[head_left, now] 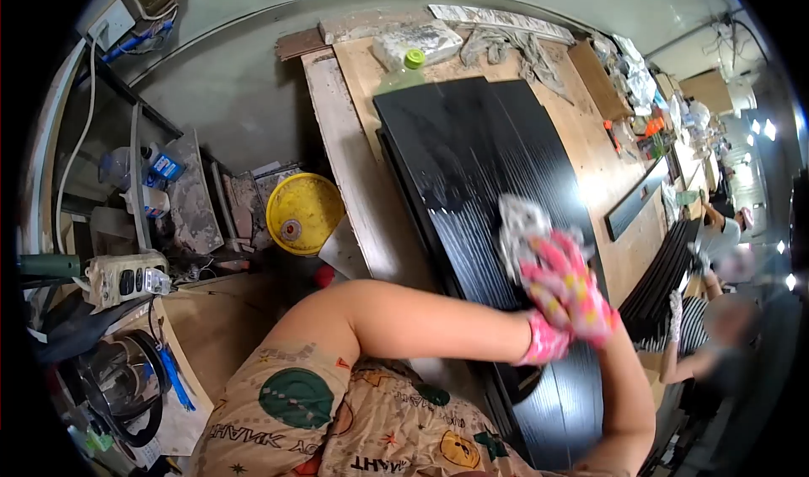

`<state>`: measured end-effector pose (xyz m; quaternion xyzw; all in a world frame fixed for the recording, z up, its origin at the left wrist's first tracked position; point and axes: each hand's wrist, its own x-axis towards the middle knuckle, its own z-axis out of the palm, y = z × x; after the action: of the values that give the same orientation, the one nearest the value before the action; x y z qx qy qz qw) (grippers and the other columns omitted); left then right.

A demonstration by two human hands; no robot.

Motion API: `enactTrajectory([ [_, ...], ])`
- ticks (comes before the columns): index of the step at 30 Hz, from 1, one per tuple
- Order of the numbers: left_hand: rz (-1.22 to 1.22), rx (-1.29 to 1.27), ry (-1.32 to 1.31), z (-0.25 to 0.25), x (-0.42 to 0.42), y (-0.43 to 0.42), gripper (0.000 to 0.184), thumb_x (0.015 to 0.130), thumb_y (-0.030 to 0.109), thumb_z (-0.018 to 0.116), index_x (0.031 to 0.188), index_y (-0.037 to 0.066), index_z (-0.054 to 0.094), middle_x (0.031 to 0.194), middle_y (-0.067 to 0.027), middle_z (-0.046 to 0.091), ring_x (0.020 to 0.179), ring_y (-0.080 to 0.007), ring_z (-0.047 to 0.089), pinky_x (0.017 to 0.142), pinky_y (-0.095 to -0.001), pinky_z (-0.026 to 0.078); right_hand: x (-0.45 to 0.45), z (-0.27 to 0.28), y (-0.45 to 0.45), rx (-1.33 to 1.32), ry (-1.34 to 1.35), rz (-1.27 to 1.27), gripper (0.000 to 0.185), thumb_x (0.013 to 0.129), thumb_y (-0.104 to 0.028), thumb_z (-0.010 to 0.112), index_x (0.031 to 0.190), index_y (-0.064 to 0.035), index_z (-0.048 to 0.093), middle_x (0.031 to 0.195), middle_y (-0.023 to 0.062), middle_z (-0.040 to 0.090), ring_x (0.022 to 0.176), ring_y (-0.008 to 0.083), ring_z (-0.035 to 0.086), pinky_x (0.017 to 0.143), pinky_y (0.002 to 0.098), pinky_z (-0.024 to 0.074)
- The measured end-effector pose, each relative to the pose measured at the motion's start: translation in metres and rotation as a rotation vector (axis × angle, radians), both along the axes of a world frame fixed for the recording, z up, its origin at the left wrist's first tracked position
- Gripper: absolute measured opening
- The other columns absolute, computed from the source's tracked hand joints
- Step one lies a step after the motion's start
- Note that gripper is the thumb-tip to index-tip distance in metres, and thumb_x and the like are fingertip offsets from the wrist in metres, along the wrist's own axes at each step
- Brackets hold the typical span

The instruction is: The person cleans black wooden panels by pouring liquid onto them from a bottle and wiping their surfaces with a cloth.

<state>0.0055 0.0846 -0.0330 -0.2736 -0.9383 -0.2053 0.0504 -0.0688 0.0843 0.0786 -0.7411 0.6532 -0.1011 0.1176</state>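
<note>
Both my hands wear pink patterned gloves and overlap above a black wood-grained panel (472,157). My right hand (566,279) is smeared by motion, its fingers on a crumpled greyish-white rag (521,222) that lies against the panel. My left hand (548,339) crosses in from the left at the right wrist, and its fingers are mostly hidden. Wet streaks and shiny patches show on the panel, which lies on at least one other black panel on the wooden table. A bottle with a green cap (413,60) stands at the panel's far edge.
A yellow bucket (305,214) stands left of the table (337,131). Grey rags (514,51) and a whitish block (417,45) lie at the far end. A small black panel (636,200) and stacked black strips (670,266) lie rightward, near other people at work.
</note>
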Motion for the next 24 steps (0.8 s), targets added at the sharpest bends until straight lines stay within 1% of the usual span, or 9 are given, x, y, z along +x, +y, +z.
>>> enactTrajectory([
  [3,-0.082,-0.46,0.31,0.034,0.014,-0.011,0.04,0.09,0.025,0.045,0.119,0.003,0.061,0.128,-0.016,0.055,0.122,-0.0314,0.049,0.101,-0.0479,0.039,0.002,0.006,-0.018,0.048,0.053,-0.006,0.04,0.08,-0.015,0.066,0.12,-0.0124,0.061,0.134,0.0153,0.048,0.123,0.044,0.041,0.104,0.0549,0.0337],
  [7,-0.127,-0.315,-0.007,0.08,0.022,-0.047,0.042,0.09,0.025,0.046,0.125,0.005,0.06,0.139,-0.0108,0.049,0.129,-0.0317,0.041,0.107,-0.052,0.029,-0.035,-0.041,-0.173,-0.312,0.186,0.059,0.041,0.088,-0.02,0.06,0.129,-0.0153,0.055,0.135,0.016,0.048,0.121,0.0407,0.044,0.102,0.0501,0.0364],
  [9,0.464,-0.13,0.522,0.008,0.003,0.011,0.042,0.089,0.023,0.048,0.126,0.007,0.059,0.139,-0.0063,0.049,0.129,-0.0285,0.042,0.108,-0.0498,0.03,-0.042,-0.05,-0.242,-0.365,0.203,-0.075,0.037,0.093,-0.025,0.053,0.128,-0.0142,0.055,0.135,0.017,0.048,0.122,0.0417,0.043,0.103,0.0478,0.0357],
  [12,0.027,-0.339,0.058,0.071,0.026,-0.034,0.041,0.087,0.019,0.05,0.124,0.007,0.061,0.132,-0.005,0.054,0.123,-0.0264,0.048,0.105,-0.0453,0.034,-0.006,-0.044,-0.208,-0.362,0.149,-0.023,0.041,0.092,-0.017,0.054,0.133,-0.0121,0.051,0.141,0.0185,0.043,0.126,0.0415,0.04,0.106,0.0498,0.0317],
  [16,0.061,-0.17,0.157,0.014,0.008,0.005,0.039,0.09,0.023,0.047,0.122,0.007,0.062,0.132,-0.0074,0.054,0.122,-0.0285,0.049,0.106,-0.0458,0.035,0.043,-0.011,-0.099,-0.024,0.094,0.253,0.055,0.078,-0.01,0.066,0.131,-0.0125,0.053,0.14,0.0203,0.041,0.126,0.0475,0.036,0.107,0.0556,0.0303],
  [17,-0.018,-0.482,0.288,0.02,0.007,-0.003,0.038,0.091,0.027,0.047,0.119,0.007,0.063,0.131,-0.0077,0.054,0.122,-0.0284,0.05,0.107,-0.0448,0.034,0.042,-0.006,-0.092,0.018,0.113,0.284,0.055,0.078,-0.01,0.066,0.131,-0.0125,0.053,0.142,0.0194,0.039,0.127,0.0479,0.036,0.107,0.0558,0.0303],
  [20,0.102,-0.09,0.136,0.015,-0.001,0.002,0.037,0.091,0.026,0.048,0.121,0.011,0.062,0.127,-0.0061,0.057,0.122,-0.0268,0.05,0.103,-0.0423,0.039,0.033,-0.019,-0.145,-0.152,0.146,0.322,0.052,0.08,-0.015,0.062,0.132,-0.0147,0.053,0.138,0.0175,0.044,0.123,0.043,0.041,0.105,0.0538,0.0318],
  [21,-0.055,-0.411,0.156,0.063,0.026,-0.038,0.042,0.089,0.028,0.05,0.128,0.013,0.057,0.132,-0.0047,0.055,0.124,-0.0257,0.048,0.102,-0.0428,0.039,0.027,-0.029,-0.179,-0.233,0.152,0.28,0.049,0.085,-0.014,0.059,0.133,-0.0143,0.051,0.139,0.0176,0.044,0.126,0.0425,0.039,0.107,0.0519,0.0308],
  [24,0.023,-0.208,0.209,0.006,-0.003,0.002,0.043,0.09,0.028,0.047,0.13,0.015,0.054,0.137,-0.0043,0.051,0.126,-0.0241,0.046,0.104,-0.0426,0.036,0.023,-0.04,-0.267,-0.241,0.19,0.181,0.045,0.094,-0.014,0.05,0.138,-0.0142,0.044,0.141,0.0176,0.042,0.128,0.0422,0.037,0.109,0.049,0.0298],
])
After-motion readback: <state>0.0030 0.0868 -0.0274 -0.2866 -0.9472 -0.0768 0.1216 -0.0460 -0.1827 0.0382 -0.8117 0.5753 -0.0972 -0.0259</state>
